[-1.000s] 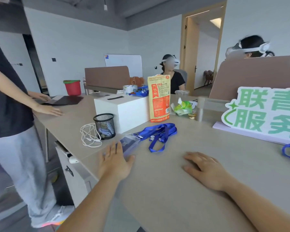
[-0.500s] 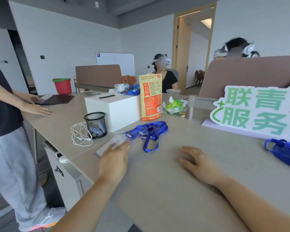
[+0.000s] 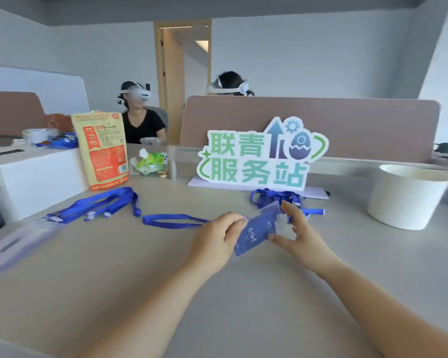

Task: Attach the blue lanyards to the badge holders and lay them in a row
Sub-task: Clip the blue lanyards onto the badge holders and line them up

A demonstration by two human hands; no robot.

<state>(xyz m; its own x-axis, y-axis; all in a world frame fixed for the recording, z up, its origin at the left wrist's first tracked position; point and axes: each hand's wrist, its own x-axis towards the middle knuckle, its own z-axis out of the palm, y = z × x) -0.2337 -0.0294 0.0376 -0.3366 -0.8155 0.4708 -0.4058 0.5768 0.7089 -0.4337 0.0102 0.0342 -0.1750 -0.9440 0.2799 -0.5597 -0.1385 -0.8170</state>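
Both grips pinching blue badge holder (image 3: pixel 256 231), tilted over tabletop (image 3: pixel 140 280): left grip (image 3: pixel 217 239) at its left edge, right grip (image 3: pixel 303 236) at lower right corner. Blue lanyard (image 3: pixel 171 220) trailing leftward from left grip; second lanyard pile (image 3: pixel 274 196) lying behind, beside sign (image 3: pixel 256 161) base.

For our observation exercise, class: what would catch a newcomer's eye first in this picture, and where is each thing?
At the centre, the left hand and right hand hold a blue badge holder. Just behind stands a big sign with green lettering; blue lanyards lie in a heap to the left, a white tub to the right.
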